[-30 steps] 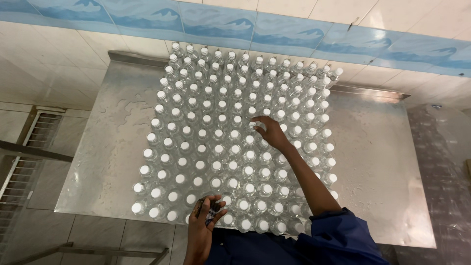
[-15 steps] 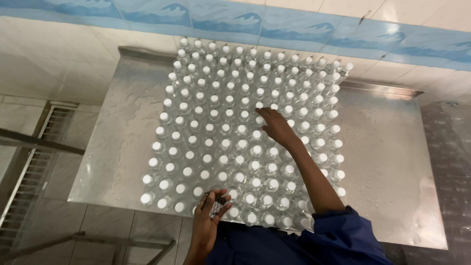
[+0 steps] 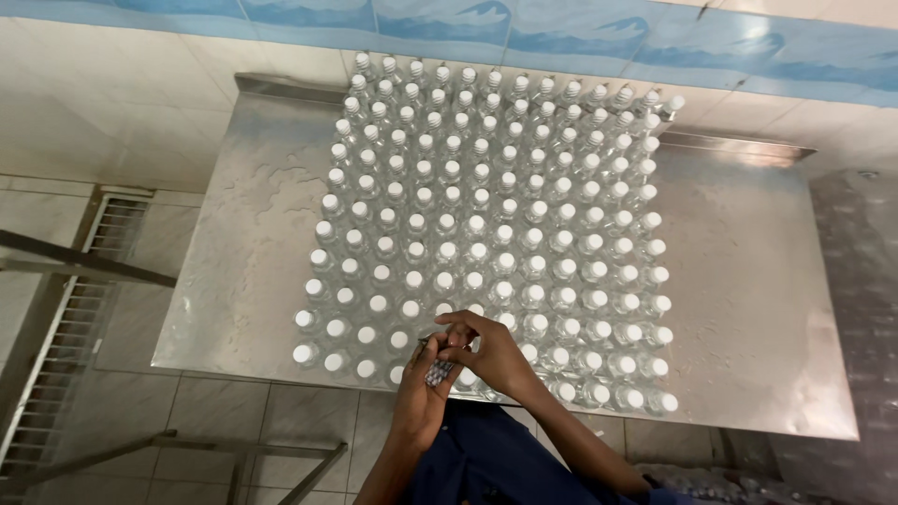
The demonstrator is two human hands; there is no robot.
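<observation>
Meeting over the near edge of a wet, flat stainless-steel table (image 3: pixel 748 309), the two hands work together on one small thing. The left hand (image 3: pixel 421 379) is cupped palm-up and holds a small strip of something silvery and dark, perhaps a blister-like strip of small pieces (image 3: pixel 438 372); what exactly it is cannot be told at this size. The right hand (image 3: pixel 491 353) curls over it, its fingertips (image 3: pixel 447 339) pinching at the upper end of the strip, so the hands are touching each other and both are closed on the same strip.

Just beyond and partly under the hands stands a dense block of small clear plastic bottles with white screw caps (image 3: pixel 486 234), upright in tidy rows that run from the near edge back to the blue-and-white tiled wall (image 3: pixel 599 28). The bottles touch or nearly touch one another. To the left, below table level, a metal grating (image 3: pixel 65 309) lies in the pale tiled floor.

The step in hand looks like picking a single piece off the strip, done at the front rows rather than over the middle of the block. The next move seems to call for a fine pinch with the right fingers while the left keeps the strip steady, and a careful reach so that no cap is knocked in such a tight array.
</observation>
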